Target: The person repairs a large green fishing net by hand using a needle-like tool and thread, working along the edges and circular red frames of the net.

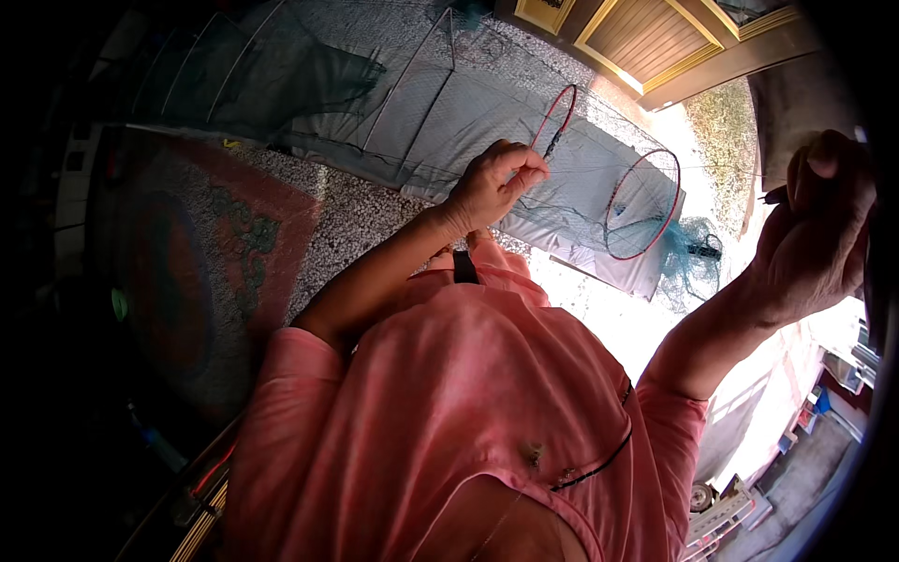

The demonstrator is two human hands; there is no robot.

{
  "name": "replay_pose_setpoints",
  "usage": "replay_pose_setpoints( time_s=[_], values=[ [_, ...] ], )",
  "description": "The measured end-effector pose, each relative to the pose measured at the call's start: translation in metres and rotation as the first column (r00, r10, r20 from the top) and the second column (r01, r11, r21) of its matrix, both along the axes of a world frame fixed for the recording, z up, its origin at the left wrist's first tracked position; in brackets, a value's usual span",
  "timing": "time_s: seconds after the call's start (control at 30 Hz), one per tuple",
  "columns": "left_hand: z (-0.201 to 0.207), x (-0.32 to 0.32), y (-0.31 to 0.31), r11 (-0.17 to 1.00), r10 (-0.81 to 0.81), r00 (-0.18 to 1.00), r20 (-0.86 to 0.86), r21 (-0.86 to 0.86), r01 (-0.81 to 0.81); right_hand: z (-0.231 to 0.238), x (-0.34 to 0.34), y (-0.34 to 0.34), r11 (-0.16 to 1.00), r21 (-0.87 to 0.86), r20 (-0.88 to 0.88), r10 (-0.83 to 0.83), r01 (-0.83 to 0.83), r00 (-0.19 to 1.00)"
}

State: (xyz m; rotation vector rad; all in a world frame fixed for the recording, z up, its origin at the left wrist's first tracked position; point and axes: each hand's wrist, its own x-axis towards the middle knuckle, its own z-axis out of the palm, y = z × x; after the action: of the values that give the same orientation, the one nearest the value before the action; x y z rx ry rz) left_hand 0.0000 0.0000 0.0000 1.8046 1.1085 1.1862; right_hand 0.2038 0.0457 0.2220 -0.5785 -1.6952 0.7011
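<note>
A long net trap of fine green-blue mesh stretches across the upper view, spread over a grey sheet [449, 122]. Thin frames and two red hoops hold it in shape; one hoop [675, 183] stands near its bunched right end [693, 258]. My left hand [501, 180] is closed in a pinch beside the other red hoop [571, 105]. From its fingertips a thin thread [655, 170] runs taut toward the right. My right hand [815, 220] is raised at the far right, its fingers closed. A small dark tip [773, 195] sticks out of it; the rest is hidden in the fingers.
A brown door with gold trim [646, 42] stands at the upper right. Pebbled ground [361, 215] and a reddish patterned floor panel [178, 272] lie to the left. Strong sunlight washes out the ground at right; a wheeled metal frame [716, 510] is at the lower right.
</note>
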Motion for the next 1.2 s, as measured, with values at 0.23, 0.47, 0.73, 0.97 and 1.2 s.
replay_pose_setpoints(
  time_s=[0.23,0.47,0.73,0.97,1.2],
  values=[
    [0.002,-0.015,-0.020,0.996,-0.069,0.992,-0.103,0.044,0.074,-0.131,-0.015,-0.010,0.971,-0.031,0.832,-0.106,0.237,0.544],
    [-0.016,-0.011,-0.026,1.000,-0.001,0.996,-0.093,-0.017,0.000,-0.201,-0.020,-0.025,0.958,0.108,0.797,-0.243,0.266,0.552],
    [-0.040,0.000,-0.022,0.943,0.062,0.948,0.313,-0.331,0.047,-0.238,-0.054,-0.026,0.971,-0.020,0.436,-0.206,0.239,0.876],
    [-0.038,-0.006,-0.030,0.978,0.052,0.992,0.116,-0.206,-0.028,-0.220,-0.057,-0.019,0.987,0.114,0.623,-0.157,0.111,0.766],
    [-0.002,-0.039,-0.031,0.997,-0.071,0.989,-0.129,-0.010,0.070,-0.220,-0.054,-0.015,0.997,0.046,0.663,-0.079,0.065,0.744]
  ],
)
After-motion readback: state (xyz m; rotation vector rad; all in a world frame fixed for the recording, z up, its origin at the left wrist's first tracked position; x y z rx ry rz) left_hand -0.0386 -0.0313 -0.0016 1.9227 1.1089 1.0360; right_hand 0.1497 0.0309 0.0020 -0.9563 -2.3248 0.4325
